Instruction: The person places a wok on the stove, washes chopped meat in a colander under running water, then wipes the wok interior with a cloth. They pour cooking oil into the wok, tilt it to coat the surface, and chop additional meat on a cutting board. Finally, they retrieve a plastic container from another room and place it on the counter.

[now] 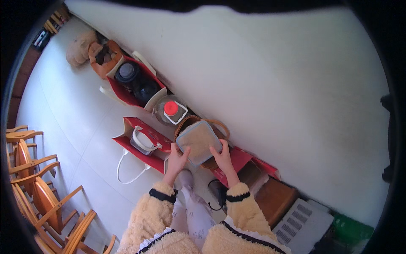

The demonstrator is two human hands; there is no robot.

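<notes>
I hold a square clear-lidded container [198, 143] with a pale blue rim in both hands, above a brown woven basket [182, 125]. My left hand [177, 160] grips its left near corner, the thumb on top. At the right near corner, my right hand [223, 159] is closed on it in the same way. Something tan shows through the lid; I cannot tell what. The basket's inside is mostly hidden beneath it. Left of my hands stands an open red paper bag [157, 136] with white handles. Behind it is a clear jug [160, 116] with a red cap.
Along the wall [275, 84] stand another red bag [125, 91] holding dark containers and an orange-brown bag [103, 63]. At right are a red bag [237, 161], a brown box [277, 199] and a grey slotted panel [302, 224]. Wooden chairs [48, 203] line the left.
</notes>
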